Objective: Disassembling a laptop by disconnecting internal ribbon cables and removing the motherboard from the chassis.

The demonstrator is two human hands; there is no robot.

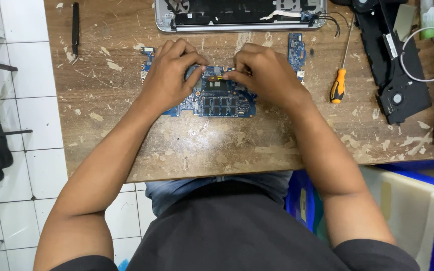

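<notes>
A blue laptop motherboard (222, 103) lies flat in the middle of a worn wooden table (187, 145). My left hand (169, 75) rests on the board's left part, fingers curled and pressing down near its top edge. My right hand (264, 73) is over the board's upper right, fingertips pinched on a small yellow-tipped tool (218, 78) that touches the board near the dark chip. What the fingers cover beneath them is hidden.
An opened silver laptop base (237, 15) sits at the table's far edge. A small blue daughter board (296, 52), an orange-handled screwdriver (338, 83), a black fan and speaker assembly (398, 65) lie to the right. A black pry tool (75, 27) lies far left.
</notes>
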